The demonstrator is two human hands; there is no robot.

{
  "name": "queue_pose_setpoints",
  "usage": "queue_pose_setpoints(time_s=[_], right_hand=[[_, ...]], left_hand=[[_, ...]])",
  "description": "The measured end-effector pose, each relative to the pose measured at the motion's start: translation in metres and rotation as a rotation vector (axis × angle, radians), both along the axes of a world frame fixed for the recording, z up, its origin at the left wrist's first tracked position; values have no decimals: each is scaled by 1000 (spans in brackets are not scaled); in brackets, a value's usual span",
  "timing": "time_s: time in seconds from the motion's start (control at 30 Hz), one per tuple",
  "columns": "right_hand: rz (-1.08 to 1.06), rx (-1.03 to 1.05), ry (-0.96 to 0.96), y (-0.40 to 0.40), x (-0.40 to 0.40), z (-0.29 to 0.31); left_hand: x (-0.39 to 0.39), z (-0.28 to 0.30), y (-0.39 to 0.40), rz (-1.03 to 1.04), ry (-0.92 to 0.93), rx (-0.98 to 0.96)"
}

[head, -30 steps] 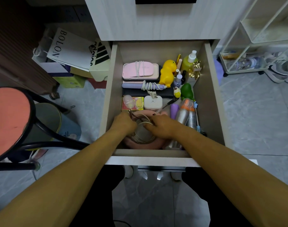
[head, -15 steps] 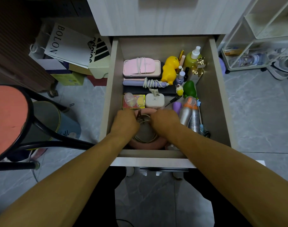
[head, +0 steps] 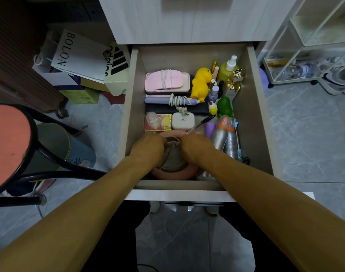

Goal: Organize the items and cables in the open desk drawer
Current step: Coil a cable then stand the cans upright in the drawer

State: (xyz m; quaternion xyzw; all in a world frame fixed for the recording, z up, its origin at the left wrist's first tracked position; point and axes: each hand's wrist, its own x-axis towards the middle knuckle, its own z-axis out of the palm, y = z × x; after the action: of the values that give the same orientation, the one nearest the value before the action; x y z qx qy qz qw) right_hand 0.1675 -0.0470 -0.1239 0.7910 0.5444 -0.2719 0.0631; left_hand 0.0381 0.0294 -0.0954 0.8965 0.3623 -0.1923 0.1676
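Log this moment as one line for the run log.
left hand: grips cable coil | right hand: grips cable coil | over pink bowl | drawer open

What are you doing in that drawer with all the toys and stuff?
A person is tidying the open drawer. Both hands, left hand and right hand, are at the front, working on a looped cable above a round pink thing. The yellow duck and bottles sit farther back.
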Motion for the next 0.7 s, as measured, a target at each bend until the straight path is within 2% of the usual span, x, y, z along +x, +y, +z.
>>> queue_pose_setpoints(time_s=[0.07,0.2,0.37,0.6,0.7], right_hand=[[-8,14,32,-3,2,1],[-19,40,54,-6,10,0],[78,128,27,-1,5,-1],[238,-2,87,-9,6,5],[267,89,38,-14,7,9]], left_hand=[[3,-4,5,-4,9,-57],[10,-10,3,-62,27,-31],[11,-18,5,-84,48,-18],[14,-20,8,-107,30,-49],[13,-21,9,-132,6,-88]])
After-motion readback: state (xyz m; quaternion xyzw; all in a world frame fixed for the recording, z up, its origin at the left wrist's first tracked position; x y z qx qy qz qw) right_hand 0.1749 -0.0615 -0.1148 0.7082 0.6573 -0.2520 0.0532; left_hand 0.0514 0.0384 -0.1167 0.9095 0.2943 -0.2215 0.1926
